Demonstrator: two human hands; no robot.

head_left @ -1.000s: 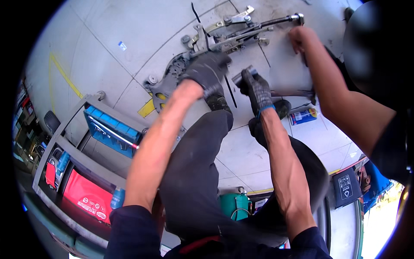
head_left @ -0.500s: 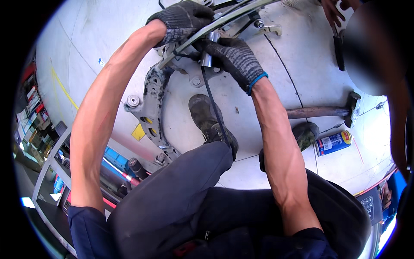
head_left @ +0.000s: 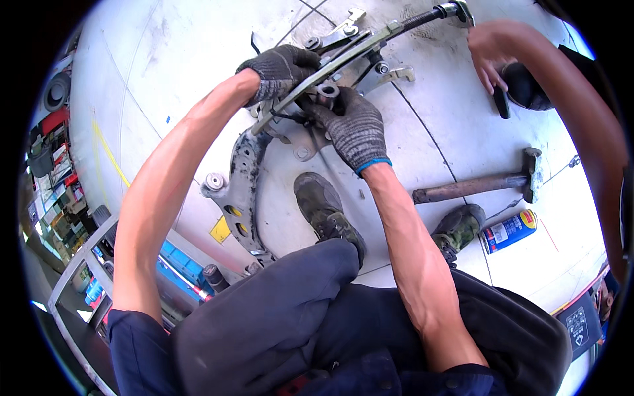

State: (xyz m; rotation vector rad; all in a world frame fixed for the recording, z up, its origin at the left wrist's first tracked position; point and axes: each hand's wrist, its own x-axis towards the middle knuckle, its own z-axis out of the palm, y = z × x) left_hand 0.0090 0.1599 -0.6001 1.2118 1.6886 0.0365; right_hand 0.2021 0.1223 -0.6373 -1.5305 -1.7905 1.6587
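Observation:
My left hand (head_left: pixel 281 69), in a dark grey knit glove, is curled at the left side of a long metal puller frame (head_left: pixel 350 56), its fingertips partly hidden there. My right hand (head_left: pixel 353 129), gloved alike with a blue cuff, grips a short shiny metal sleeve (head_left: pixel 327 91) just under the frame. The sleeve's open round end faces up. Below the hands, a dirty grey suspension control arm (head_left: pixel 246 165) lies on the floor, a bushing at its left side. A threaded rod (head_left: pixel 426 20) extends from the frame's upper right end.
Another person's hand (head_left: pixel 492 56) reaches in from the right, near a black handle (head_left: pixel 502 103). A wooden-handled hammer (head_left: pixel 472 188) and a blue spray can (head_left: pixel 510 231) lie right of my boots. At lower left stand a grey metal rack (head_left: pixel 76 254) and a blue tray (head_left: pixel 181 263).
The sleeve has tilted from lengthwise view to showing its open end, and my right hand has shifted slightly down with it. The other person's arm has come further into view.

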